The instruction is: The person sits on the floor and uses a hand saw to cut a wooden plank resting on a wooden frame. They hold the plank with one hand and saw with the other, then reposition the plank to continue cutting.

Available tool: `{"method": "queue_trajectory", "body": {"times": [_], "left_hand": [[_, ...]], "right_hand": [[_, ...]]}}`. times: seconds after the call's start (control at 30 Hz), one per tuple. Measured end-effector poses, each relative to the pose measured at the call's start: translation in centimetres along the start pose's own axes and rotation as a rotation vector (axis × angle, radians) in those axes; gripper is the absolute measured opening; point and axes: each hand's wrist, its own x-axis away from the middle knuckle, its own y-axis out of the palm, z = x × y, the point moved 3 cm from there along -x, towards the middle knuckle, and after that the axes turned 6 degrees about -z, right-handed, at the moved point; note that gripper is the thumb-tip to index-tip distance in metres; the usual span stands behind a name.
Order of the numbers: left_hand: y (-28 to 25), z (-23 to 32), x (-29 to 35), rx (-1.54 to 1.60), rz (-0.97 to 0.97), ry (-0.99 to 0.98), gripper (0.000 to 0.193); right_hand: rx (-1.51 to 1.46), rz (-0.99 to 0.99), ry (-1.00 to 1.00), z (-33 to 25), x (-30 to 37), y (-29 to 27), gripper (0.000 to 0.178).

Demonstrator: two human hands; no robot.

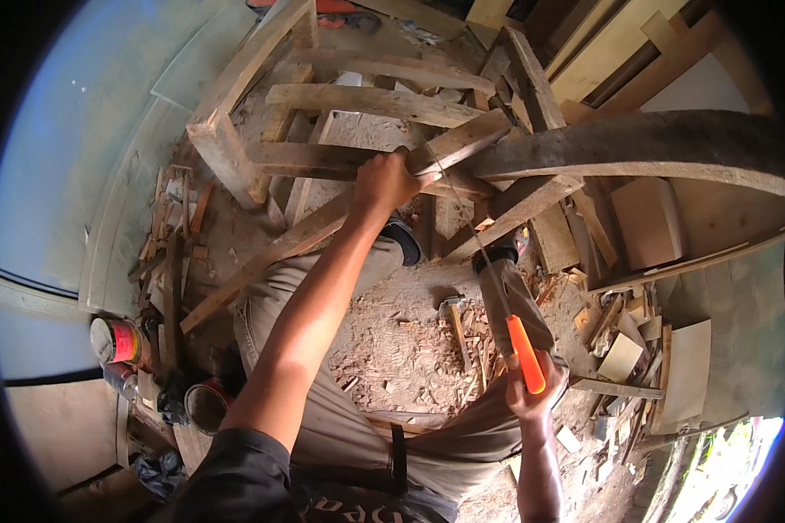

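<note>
My right hand [536, 399] is closed round the orange handle of a handsaw [523, 349]. Its thin blade runs up and away, seen nearly edge-on, and crosses a long wooden beam [469, 142] near the beam's far end. My left hand [385, 185] grips that beam just left of the blade, with its thumb side toward the saw. The beam slants from the lower left up to the right and lies across a wooden frame [310, 159]. Whether the blade has cut into the wood is too fine to make out.
A claw hammer [456, 327] lies on the chip-covered floor between my legs. Paint cans [116, 340] stand at the left. A broad curved timber [645, 144] juts in from the right. Wood offcuts [621, 356] are heaped at the right, and boards lean at the back right.
</note>
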Motion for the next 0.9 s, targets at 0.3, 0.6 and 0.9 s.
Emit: {"method": "queue_trajectory", "body": {"times": [0.3,0.6,0.9], "left_hand": [[0.5,0.6,-0.3,-0.032,-0.137,-0.138,0.064],[0.3,0.0,0.1,0.037,-0.019,-0.065,0.052],[0.7,1.2,0.0,0.023,-0.044,-0.141,0.054]], "right_hand": [[-0.203,-0.067,-0.069,-1.7,-8.7,3.2,0.014],[-0.063,-0.117,-0.125,1.9,-6.5,1.0,0.015],[-0.175,-0.039,-0.088,0.6,-11.4,4.0,0.017]]}}
